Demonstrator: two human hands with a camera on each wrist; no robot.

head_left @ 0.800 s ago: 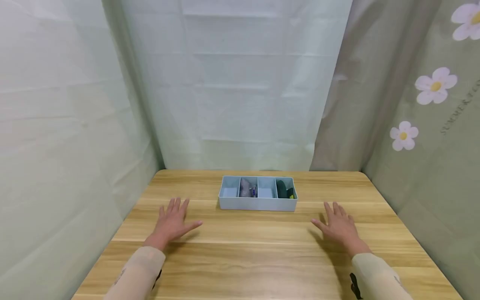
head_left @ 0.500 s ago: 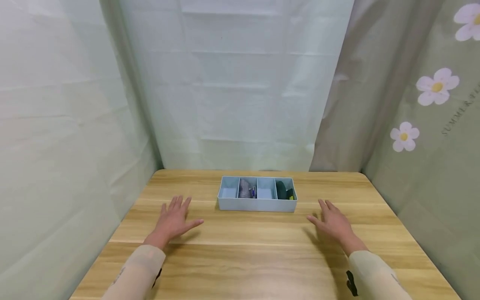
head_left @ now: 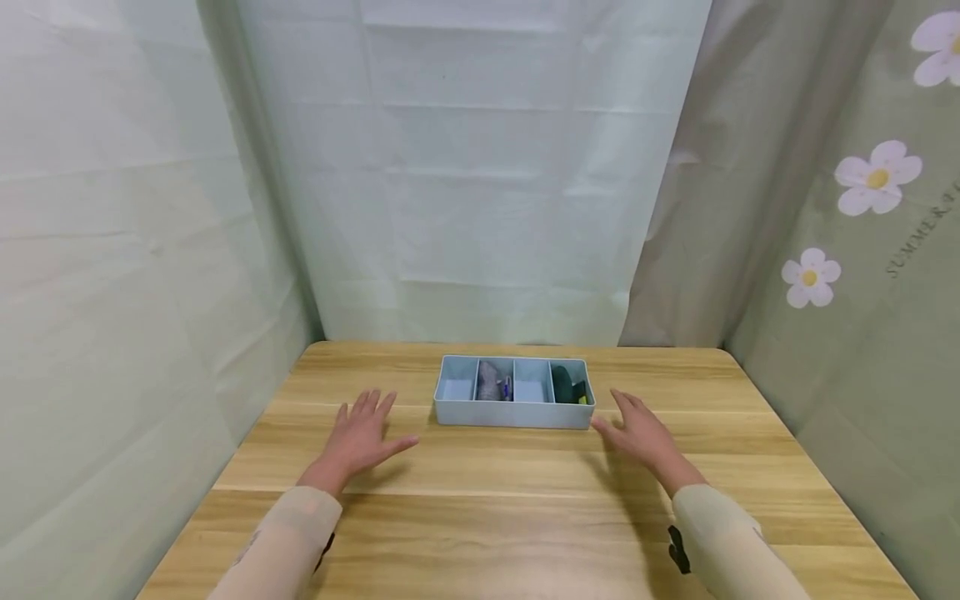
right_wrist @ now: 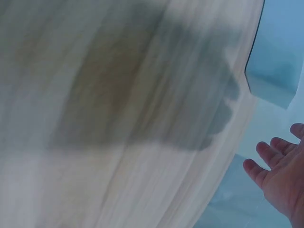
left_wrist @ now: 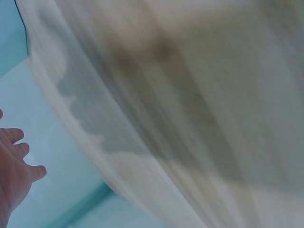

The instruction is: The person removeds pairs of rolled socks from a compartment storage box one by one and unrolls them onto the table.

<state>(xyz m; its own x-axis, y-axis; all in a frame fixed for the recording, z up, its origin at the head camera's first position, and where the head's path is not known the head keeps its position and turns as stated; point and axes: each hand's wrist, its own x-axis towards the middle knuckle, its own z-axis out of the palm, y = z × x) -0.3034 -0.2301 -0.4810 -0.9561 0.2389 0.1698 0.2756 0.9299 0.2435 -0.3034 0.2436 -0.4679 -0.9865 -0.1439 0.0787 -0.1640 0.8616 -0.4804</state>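
Observation:
A light blue box (head_left: 513, 414) with a row of compartments sits toward the back of the table. One inner compartment holds a grey fuzzy item (head_left: 489, 382) beside a small purple-and-white one (head_left: 507, 388). In the right end compartment lie a dark green rounded item (head_left: 562, 384) and a small dark piece with yellow (head_left: 580, 392). My right hand (head_left: 637, 433) is near the box's front right corner, thumb closest, fingers extended and holding nothing. To the left of the box, my left hand (head_left: 360, 437) hovers over the wood with fingers spread, also holding nothing.
The wooden table (head_left: 480, 517) carries both hands' shadows. Pale curtains (head_left: 480, 208) hang behind it and along the left side. On the right is a green-grey curtain (head_left: 862, 358) printed with white flowers.
My right hand has moved left and slightly forward, up to the box's right corner. My left hand has shifted a little to the right. The box and its contents stay in place.

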